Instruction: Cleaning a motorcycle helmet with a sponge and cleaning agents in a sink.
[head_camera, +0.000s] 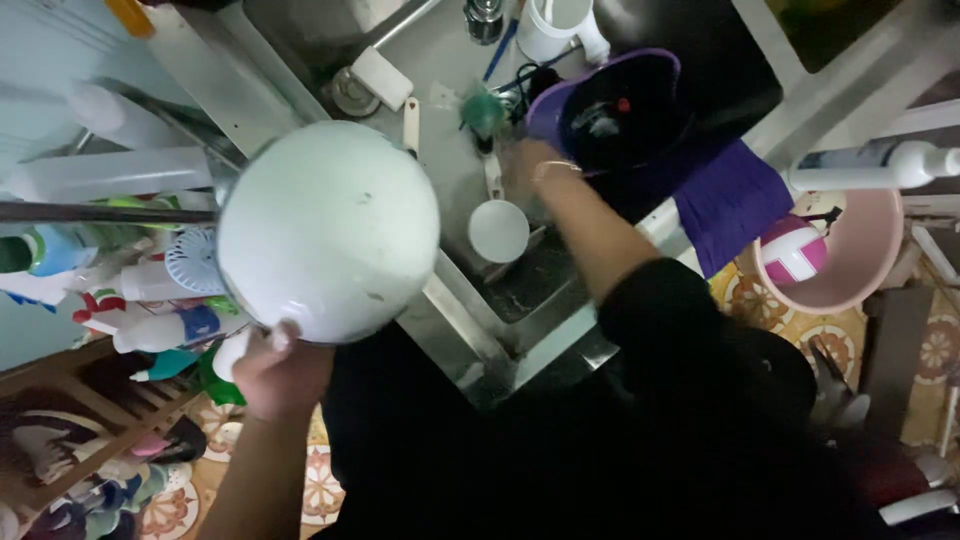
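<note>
Your left hand (278, 372) is closed around the rim of a large white bowl (328, 230), which you hold turned bottom-up above the left edge of the steel sink (520, 290), with your thumb pressed on its lower edge. Your right hand (527, 165) reaches down into the sink, with a thin bracelet (556, 167) at the wrist; the hand is blurred and partly hidden, so you cannot tell whether it is open or grasping anything. It lies just beside a green scrubber (484, 112) and a purple basin (610, 105) with dark contents. A small white cup (498, 231) sits in the sink below your right forearm. To the left of the bowl, spray bottles (165, 325) crowd a shelf beside a small white fan (192, 260). A purple cloth (733, 203) hangs over the sink's right edge, near a pink tub (865, 265) on the tiled floor.
</note>
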